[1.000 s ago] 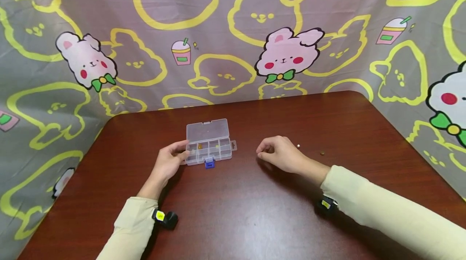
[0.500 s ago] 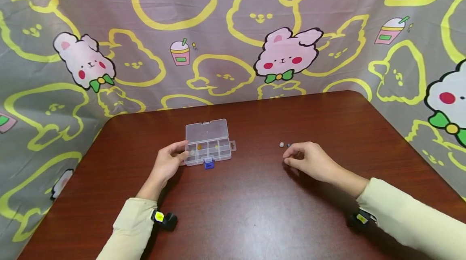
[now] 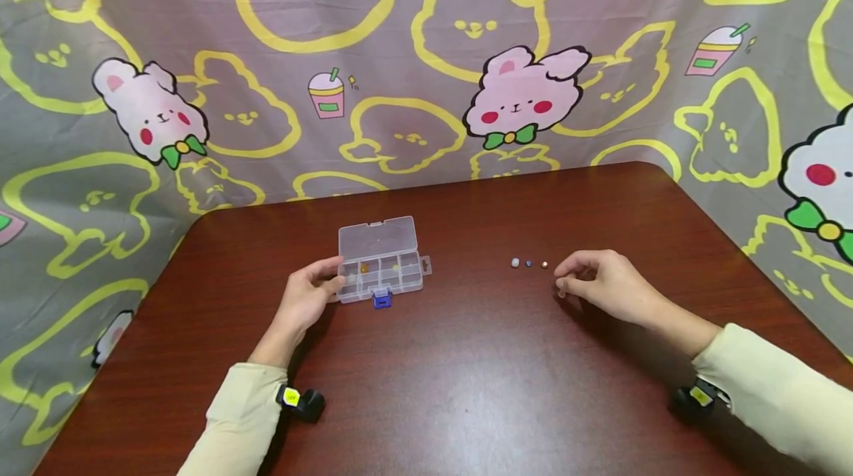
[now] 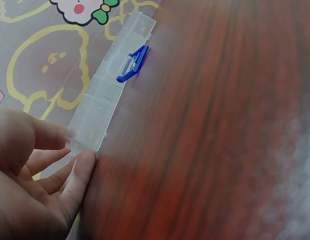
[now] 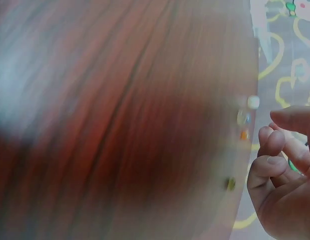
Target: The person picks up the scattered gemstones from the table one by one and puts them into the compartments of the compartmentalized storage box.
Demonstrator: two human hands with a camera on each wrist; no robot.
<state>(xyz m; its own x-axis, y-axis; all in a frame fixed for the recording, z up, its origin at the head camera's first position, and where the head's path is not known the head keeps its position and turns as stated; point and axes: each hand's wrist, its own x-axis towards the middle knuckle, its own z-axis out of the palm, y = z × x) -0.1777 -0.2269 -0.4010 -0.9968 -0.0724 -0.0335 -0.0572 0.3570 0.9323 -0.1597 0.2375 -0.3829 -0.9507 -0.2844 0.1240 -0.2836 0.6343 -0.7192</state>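
Observation:
My left hand (image 3: 312, 297) grips the left end of a clear plastic compartment box (image 3: 393, 288), with the thumb in front and fingers behind. Its lid (image 3: 377, 238) stands raised at the back, and a blue latch (image 3: 382, 300) hangs at the front. An amber bead (image 3: 364, 268) and a pale yellow bead (image 3: 396, 267) lie in separate compartments. My right hand (image 3: 616, 289) hovers low over the table, fingers loosely bent, thumb and index finger apart with nothing between them. Just left of it lie a whitish bead (image 3: 515, 263), a small blue bead (image 3: 529, 263) and an orange-and-white bead (image 3: 544, 265).
An olive bead (image 5: 231, 183) shows on the table in the right wrist view, hidden behind my hand in the head view. The brown wooden table (image 3: 453, 387) meets a patterned cloth backdrop (image 3: 413, 39) at its far edge.
My right hand has moved right, from near the box to beyond the row of beads, uncovering the whitish and blue ones. My left hand stays on the box.

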